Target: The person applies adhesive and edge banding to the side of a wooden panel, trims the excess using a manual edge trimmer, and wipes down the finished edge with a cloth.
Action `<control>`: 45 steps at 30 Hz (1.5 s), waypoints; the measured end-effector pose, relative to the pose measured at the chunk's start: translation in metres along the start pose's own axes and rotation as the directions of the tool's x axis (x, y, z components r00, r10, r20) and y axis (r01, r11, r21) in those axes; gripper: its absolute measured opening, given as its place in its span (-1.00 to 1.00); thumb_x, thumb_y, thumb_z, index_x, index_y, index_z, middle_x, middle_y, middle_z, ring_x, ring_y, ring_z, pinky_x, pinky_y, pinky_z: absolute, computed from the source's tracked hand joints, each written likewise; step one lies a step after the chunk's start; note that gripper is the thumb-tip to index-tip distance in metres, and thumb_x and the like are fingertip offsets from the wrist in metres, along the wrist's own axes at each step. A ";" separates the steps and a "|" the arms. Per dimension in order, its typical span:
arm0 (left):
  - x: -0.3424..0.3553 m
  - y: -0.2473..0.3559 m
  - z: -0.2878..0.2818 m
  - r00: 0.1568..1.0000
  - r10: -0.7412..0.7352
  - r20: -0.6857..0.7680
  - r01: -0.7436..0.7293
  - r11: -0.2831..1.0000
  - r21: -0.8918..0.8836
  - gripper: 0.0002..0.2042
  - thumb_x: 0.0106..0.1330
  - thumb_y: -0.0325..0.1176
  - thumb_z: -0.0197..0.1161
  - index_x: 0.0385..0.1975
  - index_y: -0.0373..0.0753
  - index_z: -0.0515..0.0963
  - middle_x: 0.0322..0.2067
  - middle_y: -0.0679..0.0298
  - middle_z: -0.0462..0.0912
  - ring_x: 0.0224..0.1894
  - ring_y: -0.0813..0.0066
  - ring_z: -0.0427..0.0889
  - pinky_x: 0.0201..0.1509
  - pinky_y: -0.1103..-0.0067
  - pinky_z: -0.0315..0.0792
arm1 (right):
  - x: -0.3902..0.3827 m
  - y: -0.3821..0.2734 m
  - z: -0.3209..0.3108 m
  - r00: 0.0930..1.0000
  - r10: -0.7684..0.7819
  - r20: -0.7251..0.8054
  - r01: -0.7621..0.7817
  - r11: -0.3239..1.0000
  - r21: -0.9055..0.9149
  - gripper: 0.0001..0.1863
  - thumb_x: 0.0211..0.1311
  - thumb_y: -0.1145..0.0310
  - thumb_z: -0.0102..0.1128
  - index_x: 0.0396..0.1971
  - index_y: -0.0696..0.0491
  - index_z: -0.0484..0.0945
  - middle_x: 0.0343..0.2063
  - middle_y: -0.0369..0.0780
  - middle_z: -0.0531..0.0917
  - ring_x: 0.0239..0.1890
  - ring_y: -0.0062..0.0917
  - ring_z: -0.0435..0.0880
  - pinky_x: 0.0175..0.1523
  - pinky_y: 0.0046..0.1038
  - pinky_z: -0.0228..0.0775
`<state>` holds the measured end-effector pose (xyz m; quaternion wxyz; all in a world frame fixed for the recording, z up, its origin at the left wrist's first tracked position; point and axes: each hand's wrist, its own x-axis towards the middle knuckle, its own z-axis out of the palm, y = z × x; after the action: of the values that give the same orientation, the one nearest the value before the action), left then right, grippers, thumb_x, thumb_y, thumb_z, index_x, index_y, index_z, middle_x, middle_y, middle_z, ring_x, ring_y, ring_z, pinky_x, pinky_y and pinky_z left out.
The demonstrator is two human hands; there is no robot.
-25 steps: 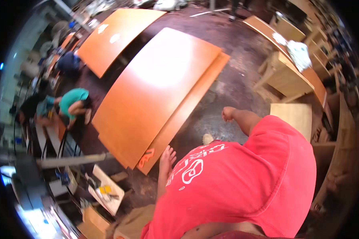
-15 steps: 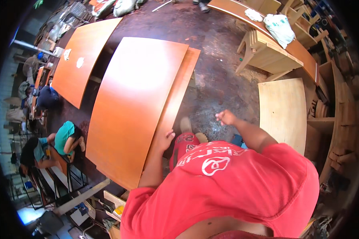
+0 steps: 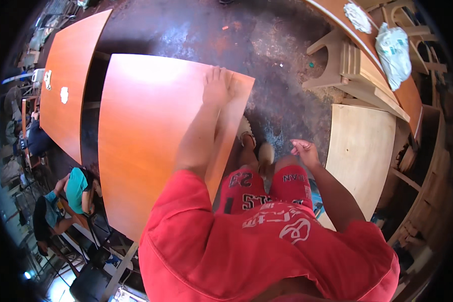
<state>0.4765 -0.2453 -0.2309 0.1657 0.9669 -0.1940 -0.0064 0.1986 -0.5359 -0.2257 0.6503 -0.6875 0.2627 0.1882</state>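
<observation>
A large orange-brown wooden panel (image 3: 146,136) lies flat in front of me, stacked on another of the same shape. My left hand (image 3: 217,86) rests palm down with fingers spread on its far right corner. My right hand (image 3: 304,150) hangs loosely curled beside my right thigh, holding nothing, above the dark floor (image 3: 282,95). My red shirt and red shorts fill the lower middle of the view.
A second orange panel (image 3: 68,80) lies further left. A pale plywood board (image 3: 360,151) lies at my right, with pale wooden stools (image 3: 347,68) and white bags (image 3: 392,48) behind it. People sit on chairs at lower left (image 3: 70,194).
I have stepped up to the panel. My left hand has slid from its near edge up to its far right corner. My right hand has dropped to my thigh.
</observation>
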 end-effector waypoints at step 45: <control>-0.051 -0.136 0.009 0.873 -0.457 -0.172 0.484 0.856 0.183 -0.43 0.33 0.03 -0.09 0.33 0.03 0.11 0.36 0.11 0.00 0.39 0.06 -0.05 0.36 0.00 -0.25 | 0.240 -0.098 0.182 0.973 0.073 0.220 -0.167 0.878 0.449 -0.79 0.29 0.36 0.08 -0.18 0.17 0.51 -0.33 -0.25 0.63 -0.31 -0.62 0.58 -0.18 -0.55 0.42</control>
<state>0.4797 -0.1109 -0.2855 0.0626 0.9957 0.0595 0.0340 0.4627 -0.3813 -0.3068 0.8056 -0.4721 0.2769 0.2268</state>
